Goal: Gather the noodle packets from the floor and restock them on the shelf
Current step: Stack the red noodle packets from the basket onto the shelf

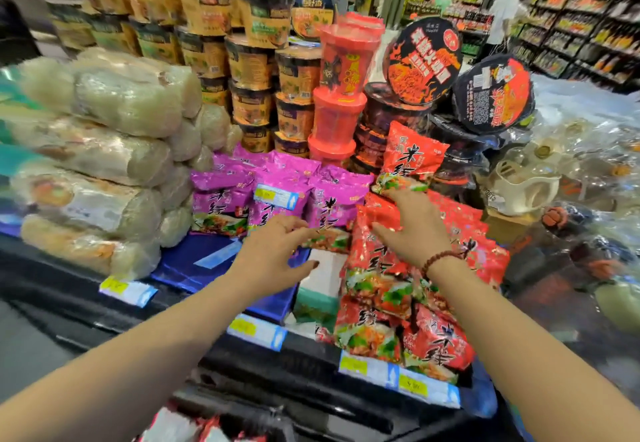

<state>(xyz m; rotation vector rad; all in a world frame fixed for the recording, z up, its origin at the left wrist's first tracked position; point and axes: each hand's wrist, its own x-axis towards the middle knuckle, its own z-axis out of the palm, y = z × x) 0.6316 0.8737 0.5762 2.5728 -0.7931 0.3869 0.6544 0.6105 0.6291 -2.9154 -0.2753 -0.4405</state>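
Red noodle packets (391, 289) lie heaped on the shelf (194, 341) at the right, with one red packet (412, 157) standing upright behind them. Purple noodle packets (277, 195) stand in a row to the left of the red ones. My right hand (412, 226) reaches over the red heap, fingers spread, fingertips touching the lower edge of the upright red packet. My left hand (277, 254) hovers in front of the purple row, its fingers loosely bent at a purple packet's bottom edge. More red packets (207, 431) show at the bottom edge of the view.
Clear bags of vermicelli (104, 150) are stacked at the left. Noodle cups (256, 70), red tubs (339, 95) and black bowls (422, 60) rise behind. Price tags (398, 372) line the shelf edge. A person in white (502, 15) stands in the far aisle.
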